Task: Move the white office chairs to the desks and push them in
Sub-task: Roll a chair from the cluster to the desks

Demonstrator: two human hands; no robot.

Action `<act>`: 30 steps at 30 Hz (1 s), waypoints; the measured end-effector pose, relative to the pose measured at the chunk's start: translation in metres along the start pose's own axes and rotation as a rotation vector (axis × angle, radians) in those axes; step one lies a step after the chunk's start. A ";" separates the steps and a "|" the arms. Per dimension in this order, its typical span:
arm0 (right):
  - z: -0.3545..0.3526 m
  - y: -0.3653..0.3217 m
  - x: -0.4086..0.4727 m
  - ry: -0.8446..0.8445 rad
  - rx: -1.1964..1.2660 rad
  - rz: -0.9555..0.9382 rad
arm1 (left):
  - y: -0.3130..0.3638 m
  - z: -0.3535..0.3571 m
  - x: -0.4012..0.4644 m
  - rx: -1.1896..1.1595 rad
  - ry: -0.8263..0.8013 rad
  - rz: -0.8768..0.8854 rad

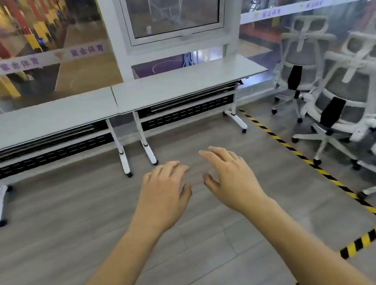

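chairs: white frames that look like plastic, grey mesh cloth backs, black matt armrest pads
worktop: smooth pale-grey top, slight sheen; white legs, black perforated metal panel beneath
floor: grey wood-look planks, matt
floor tape: yellow-black stripes
window: glossy glass

The floor is of grey wood-look planks. On it stand two white tables on castor feet, the left table and the right table, end to end along the glass wall. A yellow-black tape line runs across the floor at the right, and beyond it three white office chairs stand close together on their wheels.
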State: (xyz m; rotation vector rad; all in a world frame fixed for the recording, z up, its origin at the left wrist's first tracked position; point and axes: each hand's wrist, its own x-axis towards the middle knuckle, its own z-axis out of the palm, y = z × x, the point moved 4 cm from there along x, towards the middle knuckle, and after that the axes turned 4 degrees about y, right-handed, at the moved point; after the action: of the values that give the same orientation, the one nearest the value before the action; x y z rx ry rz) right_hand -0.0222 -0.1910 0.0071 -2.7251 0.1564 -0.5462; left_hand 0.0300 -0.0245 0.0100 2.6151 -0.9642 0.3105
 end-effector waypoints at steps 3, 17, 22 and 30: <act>-0.022 0.041 -0.006 0.051 -0.091 0.077 | 0.040 0.009 0.026 -0.001 -0.015 0.078; -0.171 0.294 -0.094 0.280 -0.348 0.526 | 0.299 0.110 0.154 -0.104 -0.049 0.477; -0.217 0.378 -0.137 0.303 -0.386 0.684 | 0.398 0.151 0.188 -0.169 -0.097 0.592; -0.261 0.518 -0.147 0.362 -0.417 0.859 | 0.528 0.229 0.277 -0.232 -0.165 0.755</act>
State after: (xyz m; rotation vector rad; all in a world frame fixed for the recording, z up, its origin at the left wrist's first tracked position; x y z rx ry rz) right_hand -0.2792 -0.7312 -0.0085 -2.5231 1.5806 -0.7726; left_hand -0.0920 -0.6518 0.0100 1.9968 -1.8967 0.1410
